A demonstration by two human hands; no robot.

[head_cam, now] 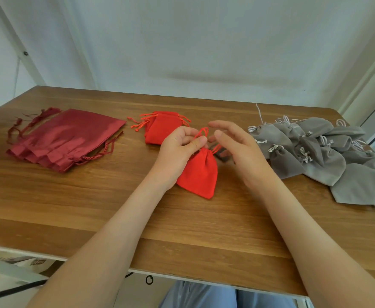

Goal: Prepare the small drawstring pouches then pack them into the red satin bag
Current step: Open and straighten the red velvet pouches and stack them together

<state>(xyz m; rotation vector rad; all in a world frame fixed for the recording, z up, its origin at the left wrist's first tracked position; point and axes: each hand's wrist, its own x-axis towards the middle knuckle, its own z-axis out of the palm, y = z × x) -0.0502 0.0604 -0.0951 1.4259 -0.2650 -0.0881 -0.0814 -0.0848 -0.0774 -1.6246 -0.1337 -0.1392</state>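
Head view, early going: pinching the drawstring (202,132) of a red pouch (198,172) with the left hand (177,150), right hand (237,152) spread empty beside those fingers, red satin bag (71,138) leftward seemingly unpacked.

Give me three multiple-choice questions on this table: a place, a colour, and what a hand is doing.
1. Where is the grey pouch pile? A. far left B. the table's right side C. the floor
2. What colour is the held pouch? A. bright red B. blue C. grey
3. What is the left hand doing? A. lying flat B. holding scissors C. pinching the cord
1 B: it lies by the right edge. 2 A: its cloth is bright red. 3 C: thumb and finger close on it.
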